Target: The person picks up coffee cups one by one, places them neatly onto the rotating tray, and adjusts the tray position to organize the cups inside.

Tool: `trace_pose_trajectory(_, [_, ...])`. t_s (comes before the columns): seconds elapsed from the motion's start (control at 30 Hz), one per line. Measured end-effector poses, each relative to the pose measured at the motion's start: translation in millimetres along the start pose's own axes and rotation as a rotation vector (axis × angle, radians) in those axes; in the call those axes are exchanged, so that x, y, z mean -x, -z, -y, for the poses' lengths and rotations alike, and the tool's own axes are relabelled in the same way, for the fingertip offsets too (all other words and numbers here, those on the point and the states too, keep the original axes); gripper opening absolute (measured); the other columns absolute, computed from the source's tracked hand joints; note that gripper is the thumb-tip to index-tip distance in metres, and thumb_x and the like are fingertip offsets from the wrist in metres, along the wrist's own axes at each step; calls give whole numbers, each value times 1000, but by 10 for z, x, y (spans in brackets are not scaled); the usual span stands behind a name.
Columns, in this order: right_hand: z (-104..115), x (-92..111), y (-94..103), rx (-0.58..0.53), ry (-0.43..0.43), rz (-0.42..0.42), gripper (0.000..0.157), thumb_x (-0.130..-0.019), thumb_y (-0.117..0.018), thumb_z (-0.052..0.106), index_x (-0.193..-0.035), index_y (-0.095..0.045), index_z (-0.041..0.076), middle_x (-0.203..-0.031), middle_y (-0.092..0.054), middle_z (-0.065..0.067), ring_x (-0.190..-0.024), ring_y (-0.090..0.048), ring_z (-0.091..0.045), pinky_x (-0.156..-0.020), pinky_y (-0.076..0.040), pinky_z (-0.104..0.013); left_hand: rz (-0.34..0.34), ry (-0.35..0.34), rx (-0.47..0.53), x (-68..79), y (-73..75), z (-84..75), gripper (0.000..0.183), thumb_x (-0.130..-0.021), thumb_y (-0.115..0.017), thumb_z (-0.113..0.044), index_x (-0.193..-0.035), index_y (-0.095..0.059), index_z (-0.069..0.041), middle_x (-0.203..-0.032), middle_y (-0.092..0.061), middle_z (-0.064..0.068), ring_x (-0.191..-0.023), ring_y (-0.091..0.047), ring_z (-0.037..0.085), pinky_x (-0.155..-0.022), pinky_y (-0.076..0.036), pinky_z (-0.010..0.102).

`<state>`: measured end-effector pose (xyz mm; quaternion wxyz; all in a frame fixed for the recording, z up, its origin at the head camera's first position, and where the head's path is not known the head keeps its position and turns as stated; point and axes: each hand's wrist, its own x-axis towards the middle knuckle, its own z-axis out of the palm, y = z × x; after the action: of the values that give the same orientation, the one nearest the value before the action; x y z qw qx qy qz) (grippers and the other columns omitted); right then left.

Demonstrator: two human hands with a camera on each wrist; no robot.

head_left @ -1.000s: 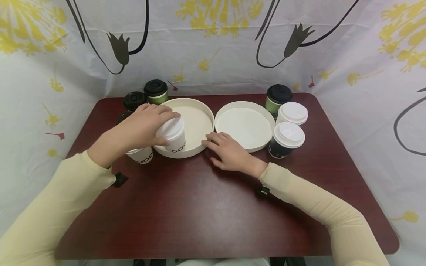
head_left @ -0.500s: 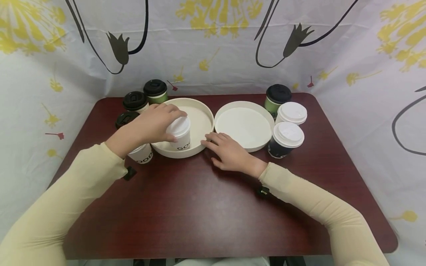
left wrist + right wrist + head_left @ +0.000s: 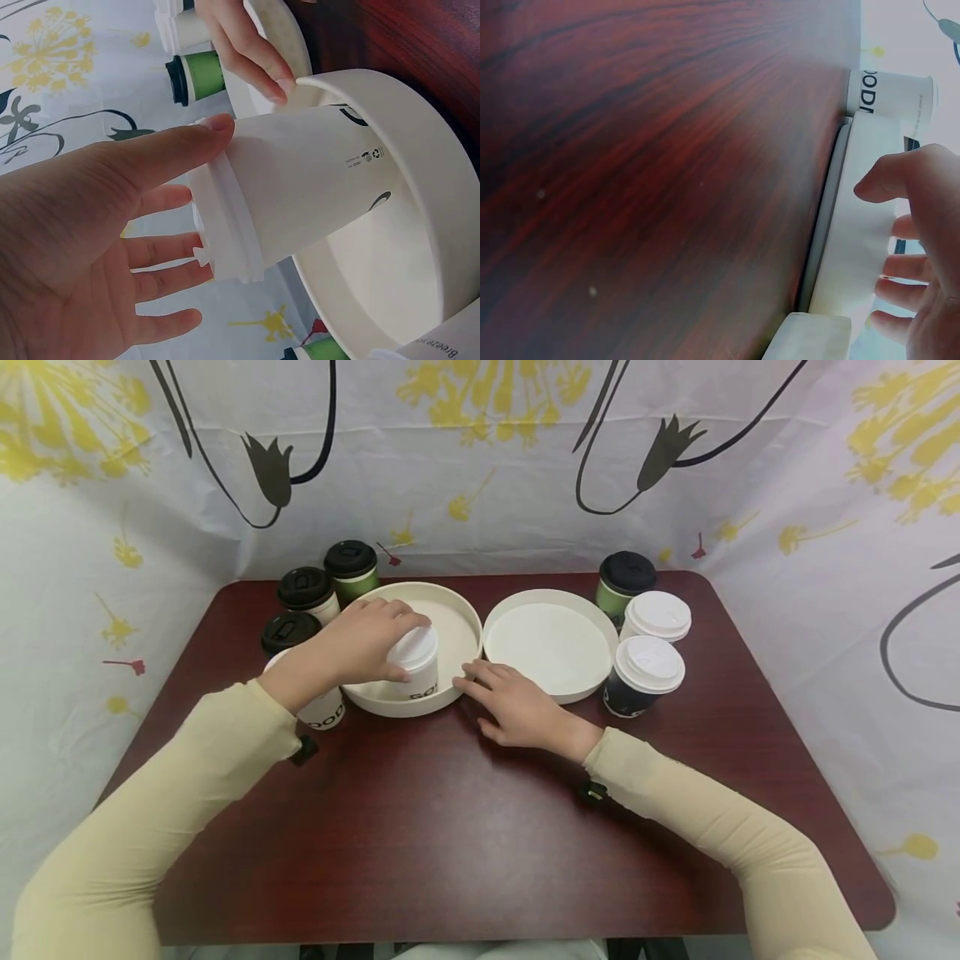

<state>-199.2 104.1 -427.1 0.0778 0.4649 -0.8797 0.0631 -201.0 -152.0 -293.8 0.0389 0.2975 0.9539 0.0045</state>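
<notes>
A smooth, tapered paper cup (image 3: pixel 422 667) is pinched at its ridged lid (image 3: pixel 415 645) by the left hand (image 3: pixel 358 642); it is held lid up, long axis near vertical, within the round tray (image 3: pixel 455 625); the tray's rim is met by the right hand (image 3: pixel 519 707), fingers loosely extended.

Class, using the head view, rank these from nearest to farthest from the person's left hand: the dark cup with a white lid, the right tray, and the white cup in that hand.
1. White cup: in the left hand itself.
2. Right tray: to the right, past the other tray.
3. Dark cup: farther right, beyond that tray.
</notes>
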Motion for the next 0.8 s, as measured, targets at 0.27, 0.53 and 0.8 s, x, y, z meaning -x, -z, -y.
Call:
trace_pose_trajectory(0.27, [8, 0, 3, 5, 3, -3, 68, -85, -69, 27, -147, -45, 11, -150, -47, -15, -144, -41, -29, -118, -36, -44, 1, -21, -40, -32, -49, -36, 75, -75, -83, -41, -139, -53, -15, -136, -58, 14, -124, -56, 36, -102, -44, 55])
trace_pose_trajectory(0.53, [21, 4, 18, 9, 3, 2, 68, -85, -69, 27, -147, -45, 11, -150, -47, -15, -144, -41, -29, -118, -36, -44, 12, -22, -18, -39, -96, -39, 75, -76, -82, -39, -139, -52, -14, -137, -57, 14, -123, -55, 37, -102, -44, 55])
trace_pose_trajectory(0.8, [13, 6, 7, 8, 4, 5, 68, -85, -69, 26, -147, -45, 11, -151, -46, -15, -144, -41, -31, -118, -36, -45, 15, -26, -2, -51, -112, -53, 75, -77, -82, -35, -141, -50, -12, -138, -56, 15, -124, -54, 38, -100, -45, 56])
